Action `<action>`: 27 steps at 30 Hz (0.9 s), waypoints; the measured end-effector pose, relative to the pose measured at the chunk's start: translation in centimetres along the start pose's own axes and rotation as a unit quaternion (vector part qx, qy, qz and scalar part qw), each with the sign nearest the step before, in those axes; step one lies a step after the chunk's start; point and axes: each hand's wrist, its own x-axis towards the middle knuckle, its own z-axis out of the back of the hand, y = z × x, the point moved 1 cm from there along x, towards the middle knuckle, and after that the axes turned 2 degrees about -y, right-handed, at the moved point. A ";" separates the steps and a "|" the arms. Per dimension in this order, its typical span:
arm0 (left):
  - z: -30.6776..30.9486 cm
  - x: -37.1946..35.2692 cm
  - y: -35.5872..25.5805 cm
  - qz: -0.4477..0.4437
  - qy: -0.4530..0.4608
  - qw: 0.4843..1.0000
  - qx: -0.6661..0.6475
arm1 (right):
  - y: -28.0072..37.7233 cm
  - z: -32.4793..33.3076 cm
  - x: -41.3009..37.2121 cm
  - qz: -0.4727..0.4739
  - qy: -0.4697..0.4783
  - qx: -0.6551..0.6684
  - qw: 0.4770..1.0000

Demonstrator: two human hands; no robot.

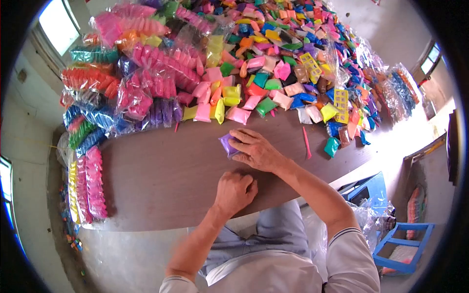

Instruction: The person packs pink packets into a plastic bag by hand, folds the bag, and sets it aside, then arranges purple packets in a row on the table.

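A small purple packet (228,145) lies on the brown table (156,166), partly under the fingers of my right hand (254,150). Those fingers are bent around its right side. Nearer the table's front edge, my left hand (236,191) rests curled in a loose fist, apart from the packet; whether anything is inside it is hidden. Beyond both hands rises a large heap of colourful packets (273,83). A pink stick (307,142) lies to the right of my right hand.
Clear bags of packets in rows (146,88) are stacked at the back left. More rows (95,183) stand at the left table edge. Yellow moulds (341,105) sit in the heap's right side. A blue frame (403,246) and clear plastic are below right, off the table.
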 end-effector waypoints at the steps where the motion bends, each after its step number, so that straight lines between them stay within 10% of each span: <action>1: 0.4 -0.6 -0.3 -0.006 -0.003 1.000 -0.003 | -0.1 -0.5 0.4 0.024 0.004 -0.021 0.999; 12: 0.9 -1.6 -2.0 0.030 -0.029 0.999 0.035 | 0.4 -1.5 0.9 0.056 -0.161 -0.011 0.985; 17: 0.8 -1.6 -1.9 0.049 -0.030 0.998 0.037 | -7.5 8.0 -1.4 -0.217 -0.340 -0.115 0.908; 27: 1.0 -1.8 -1.8 0.070 -0.017 0.996 0.045 | -21.2 15.6 -4.9 -0.347 -0.111 -0.193 0.911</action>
